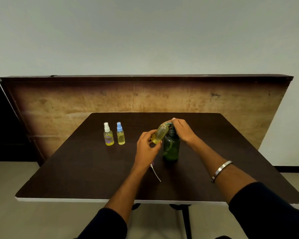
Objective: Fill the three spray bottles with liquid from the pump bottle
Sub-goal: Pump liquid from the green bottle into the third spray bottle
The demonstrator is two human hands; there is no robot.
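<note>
L hand [146, 144] holds uncapped bottle [160, 133] tilted at pump [171, 144] spout, frame center; R hand [182, 129] presses pump head. Risk: neck misaligned w/ spout → drips on counter [76, 169].

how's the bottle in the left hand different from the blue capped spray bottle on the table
The held bottle is uncapped and tilted, its open mouth at the green pump bottle spout; the blue-capped bottle stands upright with its sprayer on. The left hand grips the held one, while the blue-capped one stands untouched on the table. Both are small, clear and hold yellow liquid.
</note>
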